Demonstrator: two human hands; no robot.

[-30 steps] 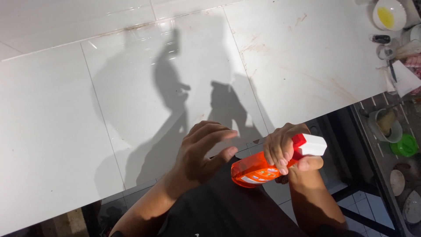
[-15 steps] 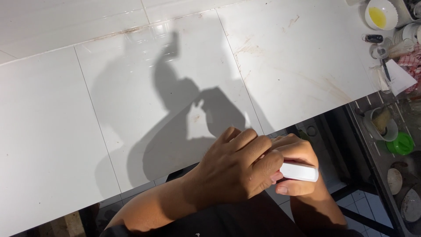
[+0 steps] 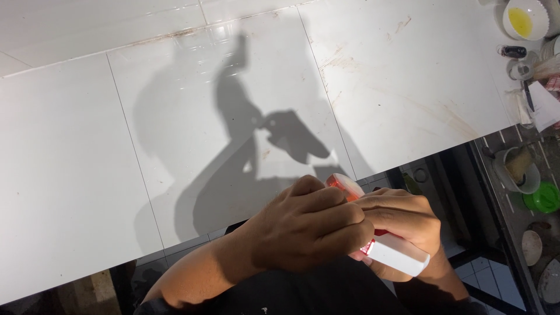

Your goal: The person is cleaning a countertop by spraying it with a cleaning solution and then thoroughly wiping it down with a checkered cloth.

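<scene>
1. The left hand [image 3: 303,227] wraps over the orange spray bottle [image 3: 344,188] from about 9 o'clock, its grip clamped on the bottle's body, fingers curled across the top.
2. The right hand [image 3: 402,224] meets it from 3 o'clock, its grip closed around the bottle's white spray head [image 3: 396,255], which juts out toward 5 o'clock.
3. The bottle sits between both hands near the lower centre, held just off the front edge of the white tiled surface [image 3: 175,116].
4. Shadows of the hands and the bottle fall on the tiles at 12 o'clock of the hands.
5. A white bowl [image 3: 525,18] with yellow liquid stands at 1 o'clock in the far corner; a green lid [image 3: 543,197] lies at 3 o'clock.
</scene>
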